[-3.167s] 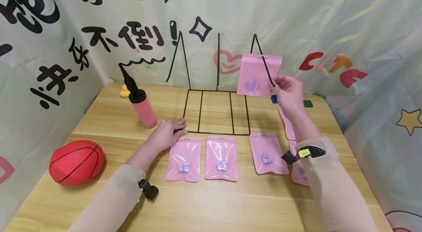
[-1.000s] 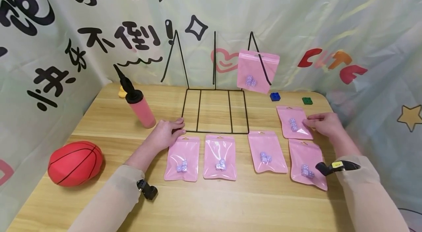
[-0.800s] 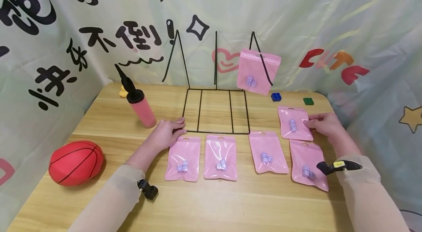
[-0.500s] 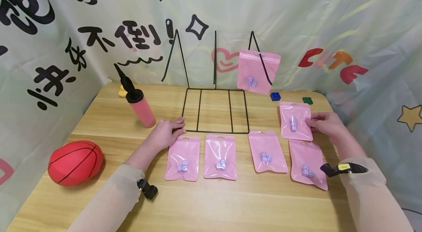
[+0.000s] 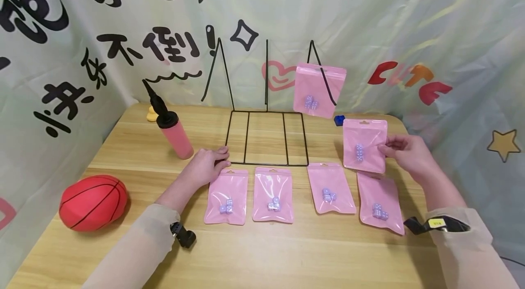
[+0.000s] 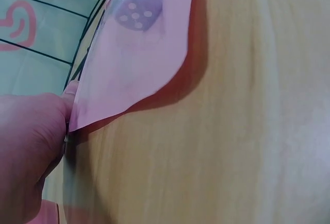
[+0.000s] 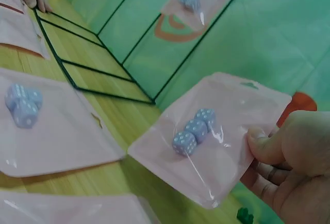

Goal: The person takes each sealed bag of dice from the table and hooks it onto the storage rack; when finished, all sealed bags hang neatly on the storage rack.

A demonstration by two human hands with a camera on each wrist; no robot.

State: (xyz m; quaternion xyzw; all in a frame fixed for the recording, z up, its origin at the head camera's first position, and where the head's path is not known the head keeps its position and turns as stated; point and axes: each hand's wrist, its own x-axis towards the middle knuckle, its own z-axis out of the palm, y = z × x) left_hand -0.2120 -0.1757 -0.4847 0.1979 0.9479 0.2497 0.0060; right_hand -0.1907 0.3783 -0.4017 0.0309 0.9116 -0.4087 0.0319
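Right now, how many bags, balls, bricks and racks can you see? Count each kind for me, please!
Pink bags: 6
Red ball: 1
Blue brick: 1
Green brick: 1
Black wire rack: 1
Total: 10

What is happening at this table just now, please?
Someone's right hand pinches the side of a pink bag with three dice inside, raised above the table. The left hand touches the near left corner of a black wire rack. A similar hanging bag is on the rack's right arm; the other two arms have none. Four more bags lie on the table.
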